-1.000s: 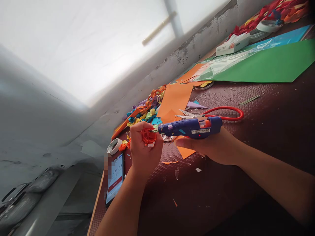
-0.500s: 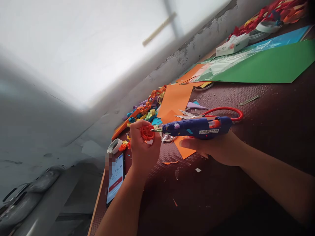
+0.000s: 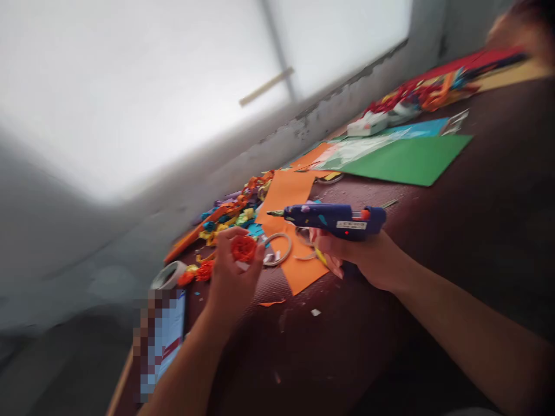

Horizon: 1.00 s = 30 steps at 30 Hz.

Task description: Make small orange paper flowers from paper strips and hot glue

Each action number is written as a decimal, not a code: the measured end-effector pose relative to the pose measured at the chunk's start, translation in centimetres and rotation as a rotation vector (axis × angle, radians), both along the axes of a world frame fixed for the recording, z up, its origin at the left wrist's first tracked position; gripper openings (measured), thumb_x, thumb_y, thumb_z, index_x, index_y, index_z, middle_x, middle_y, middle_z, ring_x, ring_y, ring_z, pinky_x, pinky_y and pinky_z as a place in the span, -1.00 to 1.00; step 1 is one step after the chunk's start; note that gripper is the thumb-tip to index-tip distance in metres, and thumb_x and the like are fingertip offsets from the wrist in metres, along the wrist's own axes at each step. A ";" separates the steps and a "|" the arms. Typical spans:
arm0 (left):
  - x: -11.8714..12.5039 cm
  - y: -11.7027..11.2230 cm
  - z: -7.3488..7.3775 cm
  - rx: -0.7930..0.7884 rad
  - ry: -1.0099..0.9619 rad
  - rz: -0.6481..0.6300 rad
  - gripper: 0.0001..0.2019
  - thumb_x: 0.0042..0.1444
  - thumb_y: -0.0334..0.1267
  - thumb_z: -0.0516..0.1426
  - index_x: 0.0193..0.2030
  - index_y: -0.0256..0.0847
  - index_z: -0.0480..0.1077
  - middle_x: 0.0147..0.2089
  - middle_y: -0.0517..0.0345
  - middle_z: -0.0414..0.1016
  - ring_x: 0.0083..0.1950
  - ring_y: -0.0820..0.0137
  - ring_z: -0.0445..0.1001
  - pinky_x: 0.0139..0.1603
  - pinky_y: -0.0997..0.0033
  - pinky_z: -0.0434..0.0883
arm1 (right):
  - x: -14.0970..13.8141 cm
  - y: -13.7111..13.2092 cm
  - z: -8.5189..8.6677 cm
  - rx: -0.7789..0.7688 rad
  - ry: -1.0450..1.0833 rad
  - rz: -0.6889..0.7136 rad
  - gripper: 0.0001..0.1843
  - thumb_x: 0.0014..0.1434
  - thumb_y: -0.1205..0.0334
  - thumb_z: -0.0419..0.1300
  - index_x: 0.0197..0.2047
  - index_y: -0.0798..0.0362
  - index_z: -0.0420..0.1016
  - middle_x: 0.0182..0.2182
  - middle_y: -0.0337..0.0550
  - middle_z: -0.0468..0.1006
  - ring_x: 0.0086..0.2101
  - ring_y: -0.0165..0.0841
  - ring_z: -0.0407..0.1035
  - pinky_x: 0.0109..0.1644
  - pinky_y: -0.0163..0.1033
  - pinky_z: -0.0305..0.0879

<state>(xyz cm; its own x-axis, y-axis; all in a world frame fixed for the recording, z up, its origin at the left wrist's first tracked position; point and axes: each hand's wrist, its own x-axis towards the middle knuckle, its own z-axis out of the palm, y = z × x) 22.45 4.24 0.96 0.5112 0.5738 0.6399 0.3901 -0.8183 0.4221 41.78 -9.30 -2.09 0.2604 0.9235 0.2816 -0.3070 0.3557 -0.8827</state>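
Note:
My left hand (image 3: 232,277) is closed round a small orange rolled-paper flower (image 3: 243,248), held above the dark red table (image 3: 455,231). My right hand (image 3: 359,254) grips a blue hot glue gun (image 3: 336,218) by its handle. The gun's nozzle points left and sits a short way to the right of the flower, apart from it. An orange paper sheet (image 3: 288,199) lies under and behind both hands. The whole view is smeared by motion.
A pile of coloured paper scraps (image 3: 229,211) lies behind the left hand. A tape roll (image 3: 168,274) and a phone (image 3: 167,341) sit near the table's left edge. A green sheet (image 3: 407,162) and more red and orange paper pieces (image 3: 416,95) lie at the far right.
The glue gun's nozzle has drawn away from the flower to the right. The camera has swung, so everything sits lower and looks smaller. The red-handled scissors no longer show.

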 end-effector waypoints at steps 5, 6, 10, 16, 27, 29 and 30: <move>0.2 0.6 0.6 -0.037 -0.007 0.086 -0.64 0.08 -0.05 0.22 -0.05 -0.11 0.28 -0.28 0.17 0.46 -0.31 0.28 0.50 -0.25 0.29 0.43 | 6.0 -1.2 1.4 -0.110 -0.051 -0.156 -0.57 -0.07 0.00 0.52 -0.41 0.11 0.44 -0.71 -0.41 0.32 -0.71 -0.55 0.18 -0.63 -0.41 0.17; 0.3 0.6 0.6 -0.065 0.007 0.122 -0.63 0.06 -0.03 0.22 -0.05 -0.09 0.29 -0.25 0.17 0.47 -0.28 0.25 0.52 -0.24 0.27 0.43 | 7.5 -1.2 1.6 -0.162 -0.006 -0.236 -0.54 -0.16 0.03 0.57 -0.43 0.11 0.44 -0.68 -0.39 0.36 -0.70 -0.56 0.20 -0.63 -0.42 0.20; 0.5 -0.2 1.0 -0.100 -0.024 0.184 -0.68 0.05 -0.01 0.21 -0.10 -0.02 0.30 -0.28 0.22 0.51 -0.29 0.22 0.51 -0.31 0.30 0.38 | 13.0 -0.6 2.2 -0.273 0.061 -0.378 -0.54 -0.25 0.17 0.62 -0.38 0.13 0.48 -0.57 -0.30 0.48 -0.68 -0.58 0.22 -0.66 -0.44 0.26; 0.6 -0.5 1.4 -0.127 -0.030 0.193 -0.72 0.08 -0.01 0.19 -0.12 0.00 0.30 -0.39 0.30 0.50 -0.41 0.27 0.47 -0.32 0.32 0.37 | 15.2 -1.9 1.8 -0.287 0.129 -0.349 -0.77 0.02 0.32 0.46 -0.32 0.15 0.51 -0.46 -0.14 0.58 -0.56 -0.44 0.44 -0.42 -0.31 0.54; 0.4 0.2 1.2 -0.079 -0.010 0.177 -0.71 0.07 -0.03 0.20 -0.11 0.00 0.28 -0.26 0.21 0.55 -0.29 0.21 0.55 -0.27 0.32 0.38 | 13.6 -5.4 -0.3 -0.139 0.199 -0.363 -0.90 0.23 0.30 0.29 -0.17 0.09 0.50 -0.11 -0.01 0.65 -0.02 -0.17 0.57 0.05 -0.12 0.57; 0.3 0.2 1.1 -0.071 -0.027 0.176 -0.72 0.08 -0.03 0.19 -0.10 0.00 0.29 -0.29 0.23 0.55 -0.30 0.22 0.54 -0.27 0.33 0.37 | 14.1 -4.9 -0.7 -0.165 0.216 -0.389 -0.94 0.25 0.32 0.26 -0.19 0.09 0.49 -0.17 -0.02 0.65 -0.06 -0.16 0.59 -0.01 -0.09 0.60; 0.3 0.3 1.1 -0.076 -0.023 0.171 -0.71 0.08 -0.03 0.19 -0.10 0.00 0.29 -0.30 0.23 0.55 -0.30 0.21 0.54 -0.28 0.33 0.38 | 14.3 -4.7 -0.8 -0.172 0.221 -0.388 -0.95 0.24 0.34 0.24 -0.19 0.09 0.48 -0.19 -0.03 0.65 -0.07 -0.15 0.60 -0.02 -0.08 0.61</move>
